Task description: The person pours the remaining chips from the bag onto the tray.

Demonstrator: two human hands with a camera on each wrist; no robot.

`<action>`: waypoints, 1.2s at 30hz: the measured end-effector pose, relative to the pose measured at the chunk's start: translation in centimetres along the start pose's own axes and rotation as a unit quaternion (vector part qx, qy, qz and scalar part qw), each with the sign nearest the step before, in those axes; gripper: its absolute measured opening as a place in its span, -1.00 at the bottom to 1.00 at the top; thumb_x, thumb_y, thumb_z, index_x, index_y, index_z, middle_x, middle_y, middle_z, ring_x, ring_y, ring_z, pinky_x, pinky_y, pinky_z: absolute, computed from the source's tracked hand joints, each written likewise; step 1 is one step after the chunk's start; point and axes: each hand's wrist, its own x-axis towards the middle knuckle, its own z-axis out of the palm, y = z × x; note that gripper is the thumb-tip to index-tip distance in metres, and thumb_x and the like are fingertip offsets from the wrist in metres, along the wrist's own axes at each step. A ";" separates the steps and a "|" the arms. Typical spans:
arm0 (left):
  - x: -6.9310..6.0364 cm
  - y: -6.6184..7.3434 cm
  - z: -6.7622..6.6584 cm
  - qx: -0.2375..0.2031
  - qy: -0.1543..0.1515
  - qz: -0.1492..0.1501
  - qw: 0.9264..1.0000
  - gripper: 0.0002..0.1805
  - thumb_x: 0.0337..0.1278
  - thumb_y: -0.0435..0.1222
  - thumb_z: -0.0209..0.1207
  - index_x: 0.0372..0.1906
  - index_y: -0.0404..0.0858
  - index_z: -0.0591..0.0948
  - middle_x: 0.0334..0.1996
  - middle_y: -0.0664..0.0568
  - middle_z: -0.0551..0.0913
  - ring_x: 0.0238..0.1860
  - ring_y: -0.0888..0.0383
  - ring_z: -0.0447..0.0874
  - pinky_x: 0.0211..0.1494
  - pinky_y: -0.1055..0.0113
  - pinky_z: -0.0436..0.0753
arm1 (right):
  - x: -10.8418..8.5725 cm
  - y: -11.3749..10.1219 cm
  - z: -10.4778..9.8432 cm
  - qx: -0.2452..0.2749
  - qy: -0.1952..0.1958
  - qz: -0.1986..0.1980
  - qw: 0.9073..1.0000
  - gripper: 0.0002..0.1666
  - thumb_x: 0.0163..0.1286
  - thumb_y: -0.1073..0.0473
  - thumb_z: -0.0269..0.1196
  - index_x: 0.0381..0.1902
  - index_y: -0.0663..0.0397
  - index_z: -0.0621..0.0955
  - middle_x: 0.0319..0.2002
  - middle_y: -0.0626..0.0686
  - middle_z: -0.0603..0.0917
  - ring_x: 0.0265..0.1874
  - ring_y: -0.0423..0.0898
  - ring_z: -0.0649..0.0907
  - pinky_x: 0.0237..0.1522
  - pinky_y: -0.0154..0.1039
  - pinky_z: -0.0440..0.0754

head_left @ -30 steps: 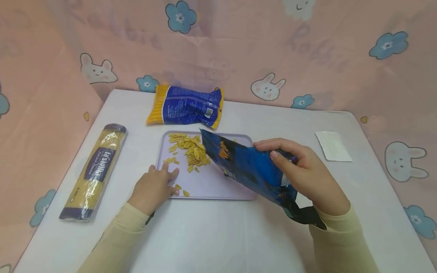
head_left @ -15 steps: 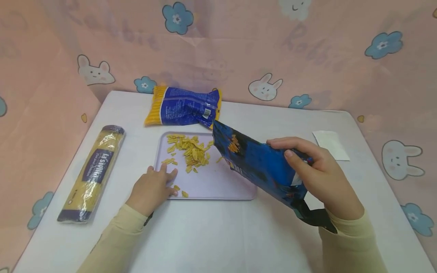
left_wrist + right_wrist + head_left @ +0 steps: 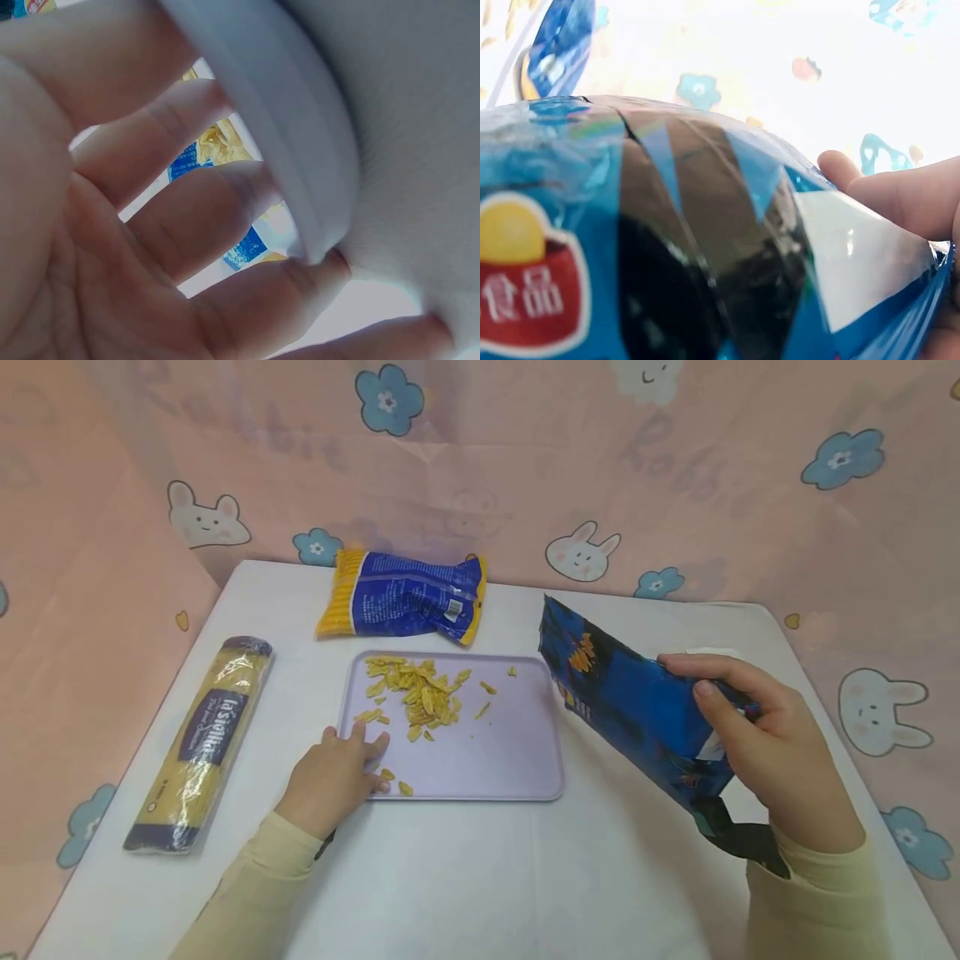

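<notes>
My left hand [image 3: 327,781] rests at the left edge of a lilac tray [image 3: 517,768], its fingertips touching the rim. From the left wrist view, the fingers [image 3: 202,217] are spread against the pale rim [image 3: 300,150], which hides their tips. Yellow flake-like snack pieces [image 3: 429,693] lie heaped at the tray's back left, with a few scattered pieces. My right hand [image 3: 780,735] grips the end of a blue and black snack bag [image 3: 630,702], thumb on its near face. The bag hangs tilted beside the tray's right edge, over the table. The right wrist view shows its printed side [image 3: 705,247] close up.
Behind the tray lies a blue and yellow packet [image 3: 412,593]. A long pack of pasta [image 3: 202,743] is at the left of the white table [image 3: 465,877]. Partly hidden behind the right hand is a white packet [image 3: 712,652]. A pink printed cloth [image 3: 480,468] hangs behind.
My right hand has carried the blue bag rightward, from over the tray to beyond its right edge, uncovering scattered pieces on the tray. The left hand has stayed at the tray's edge.
</notes>
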 end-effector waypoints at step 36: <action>-0.2 0.1 0.0 0.002 -0.002 -0.001 1.000 -0.30 0.09 -0.18 0.56 0.36 -0.27 0.65 0.40 -0.50 0.45 0.22 -0.66 0.48 -0.02 -0.35 0.65 | 0.4 10.0 5.6 -0.244 0.035 -0.312 0.917 -0.25 0.30 0.58 0.35 0.44 0.31 0.45 0.31 0.32 0.56 0.28 0.33 0.54 0.42 0.06 0.37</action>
